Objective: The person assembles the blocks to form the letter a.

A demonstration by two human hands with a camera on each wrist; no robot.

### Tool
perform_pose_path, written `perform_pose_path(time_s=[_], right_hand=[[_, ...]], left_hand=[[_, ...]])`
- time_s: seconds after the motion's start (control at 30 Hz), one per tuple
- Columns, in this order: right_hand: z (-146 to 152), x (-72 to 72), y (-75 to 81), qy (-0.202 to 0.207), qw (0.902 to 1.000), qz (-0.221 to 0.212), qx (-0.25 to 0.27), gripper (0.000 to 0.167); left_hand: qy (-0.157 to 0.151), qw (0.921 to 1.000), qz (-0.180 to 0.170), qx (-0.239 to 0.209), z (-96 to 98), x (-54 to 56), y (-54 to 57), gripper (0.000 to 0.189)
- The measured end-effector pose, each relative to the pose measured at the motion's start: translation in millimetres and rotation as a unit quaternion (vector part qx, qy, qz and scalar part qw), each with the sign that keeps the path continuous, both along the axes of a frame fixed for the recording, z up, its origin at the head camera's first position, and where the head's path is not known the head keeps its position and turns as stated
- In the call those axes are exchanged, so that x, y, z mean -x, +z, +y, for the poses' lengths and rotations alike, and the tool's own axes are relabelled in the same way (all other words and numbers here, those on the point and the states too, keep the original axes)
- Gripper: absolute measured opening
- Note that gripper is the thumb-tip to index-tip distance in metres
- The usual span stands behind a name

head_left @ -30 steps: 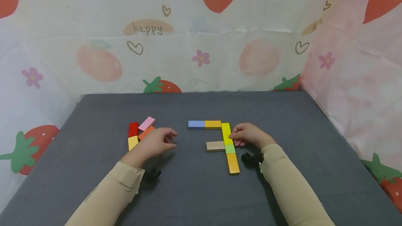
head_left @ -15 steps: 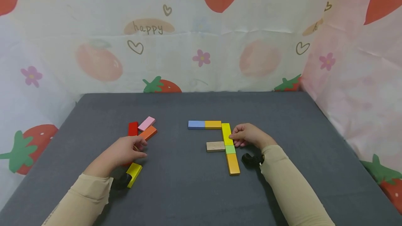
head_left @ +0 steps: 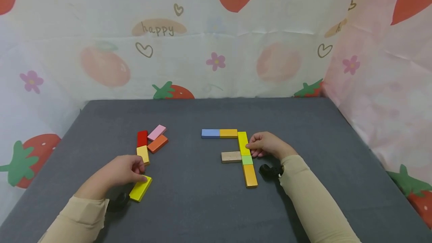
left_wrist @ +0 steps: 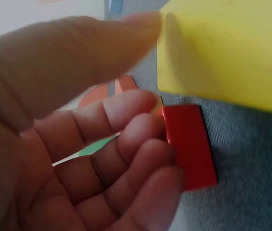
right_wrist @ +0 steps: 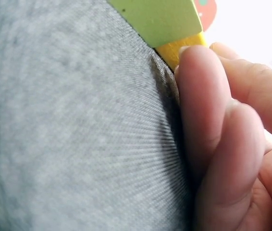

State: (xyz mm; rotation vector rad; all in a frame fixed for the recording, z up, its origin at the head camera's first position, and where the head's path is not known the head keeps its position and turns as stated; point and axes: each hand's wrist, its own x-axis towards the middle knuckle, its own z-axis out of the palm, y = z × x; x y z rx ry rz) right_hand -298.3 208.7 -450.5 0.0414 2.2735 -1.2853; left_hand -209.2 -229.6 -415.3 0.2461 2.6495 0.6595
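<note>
In the head view my left hand (head_left: 116, 173) is at the left cluster, its thumb at the end of a bright yellow block (head_left: 141, 188). In the left wrist view the loosely bent fingertips overlap a red block (left_wrist: 191, 147), which the hand hides from the head camera. Just beyond the fingers lies a pale yellow block (head_left: 143, 154). My right hand (head_left: 270, 146), fingers loosely curled, rests beside a long yellow block (head_left: 243, 142), thumb tip at its right edge. A light green block (head_left: 247, 160) adjoins that block's near end.
Another red block (head_left: 142, 138), a pink block (head_left: 156, 132) and an orange block (head_left: 158, 144) lie at left. A blue block (head_left: 210, 134), two amber blocks (head_left: 228, 134) and a plain wood block (head_left: 231, 157) lie around the right-hand line. Dark grey cloth (head_left: 195, 205) covers the table.
My left hand has moved left and toward me, from right of the left cluster to the bright yellow block. The orange and pale yellow blocks have come into view. My right hand has stayed in place.
</note>
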Motion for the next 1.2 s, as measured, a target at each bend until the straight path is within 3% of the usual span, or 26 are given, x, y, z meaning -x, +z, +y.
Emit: perform_pose_path(time_s=[0.23, 0.5, 0.7, 1.2], right_hand=[[0.9, 0.7, -2.0, 0.000, 1.0000, 0.000, 0.002, 0.025], [1.9, 1.6, -2.2, 0.004, 1.0000, 0.001, 0.006, 0.024], [1.7, 1.1, -2.1, 0.004, 1.0000, 0.000, 0.008, 0.024], [1.2, 1.2, -1.6, 0.000, 1.0000, 0.000, 0.004, 0.024]], left_hand=[[0.000, 0.9995, -0.002, 0.031, -2.3, -6.9, 4.7, 0.031], [-0.024, 0.9986, -0.009, 0.047, 0.1, -12.3, 7.8, 0.031], [-0.038, 0.9985, -0.003, 0.040, 4.4, -13.7, 7.3, 0.032], [-0.072, 0.9962, -0.024, 0.043, 18.3, -15.4, 9.5, 0.030]])
